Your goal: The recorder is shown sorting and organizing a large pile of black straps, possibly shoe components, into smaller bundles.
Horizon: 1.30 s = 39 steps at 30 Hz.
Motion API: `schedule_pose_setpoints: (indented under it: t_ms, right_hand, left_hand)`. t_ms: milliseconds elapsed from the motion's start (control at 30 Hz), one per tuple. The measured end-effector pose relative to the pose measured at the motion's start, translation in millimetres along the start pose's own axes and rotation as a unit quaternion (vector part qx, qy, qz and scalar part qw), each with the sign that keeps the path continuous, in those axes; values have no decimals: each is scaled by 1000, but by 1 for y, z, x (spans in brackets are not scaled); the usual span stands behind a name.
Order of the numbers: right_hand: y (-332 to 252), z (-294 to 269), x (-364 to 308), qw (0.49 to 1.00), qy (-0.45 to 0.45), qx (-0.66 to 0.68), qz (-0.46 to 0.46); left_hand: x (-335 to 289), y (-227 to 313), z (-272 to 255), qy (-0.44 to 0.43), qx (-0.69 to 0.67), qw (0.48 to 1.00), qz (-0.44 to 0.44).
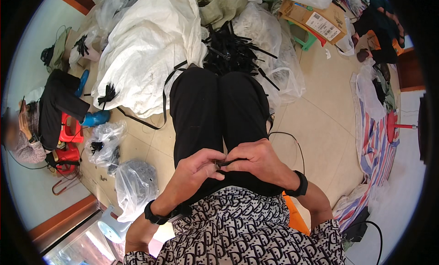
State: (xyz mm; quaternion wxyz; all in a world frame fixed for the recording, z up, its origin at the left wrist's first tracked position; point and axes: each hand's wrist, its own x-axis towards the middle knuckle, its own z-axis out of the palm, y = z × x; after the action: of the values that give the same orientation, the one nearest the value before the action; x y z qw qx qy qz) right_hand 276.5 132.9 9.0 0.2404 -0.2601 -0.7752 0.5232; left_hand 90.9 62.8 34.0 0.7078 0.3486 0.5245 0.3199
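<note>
Taking the joined hands as the centre of the clock, the plainest print is at 1 o'clock, where a brown cardboard box (315,19) carries a white label (323,26) with dark marks too small to make out. At 6 o'clock the wearer's pale shirt (242,224) is covered in a repeating black letter-like pattern. The hands meet above the lap, over black trousers (199,114). The right hand (259,160) is closed, its thumb and forefinger pinching a short dark strip (228,163) that points toward 9 o'clock. The left hand (197,168) is half curled at that end of the strip, thumb and fingertips slightly parted around it; whether they grip it I cannot tell. At 12 o'clock, just beyond the knees, lies a tangled heap of black straps (228,52); a large white sack (146,50) spreads at 11 o'clock. A clear plastic bag (136,182) sits near 9 o'clock, with a second, smaller clear bag (106,141) just beyond it. Farther out, toward 10 o'clock, a seated person in dark trousers and blue boots (95,118) is beside red stools (71,130). At 3 o'clock a striped cloth (372,148) lies along the wall.
</note>
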Motion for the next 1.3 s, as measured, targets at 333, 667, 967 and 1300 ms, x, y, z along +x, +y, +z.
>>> schedule_pose_setpoints:
  t_ms: [333, 667, 967, 1300]
  right_hand:
    - [-1, 0, 0, 957, -27, 205, 202]
    - [-1, 3, -2, 837, 11, 460, 295]
    - [-13, 10, 0, 898, 91, 382, 200]
    - [-5, 3, -7, 893, 47, 383, 231]
  left_hand:
    - [0, 1, 6, 17, -125, 992, -26]
    - [-5, 10, 19, 34, -51, 996, 64]
    - [-5, 12, 21, 67, -16, 992, 106]
    - [-7, 12, 18, 100, -85, 983, 132]
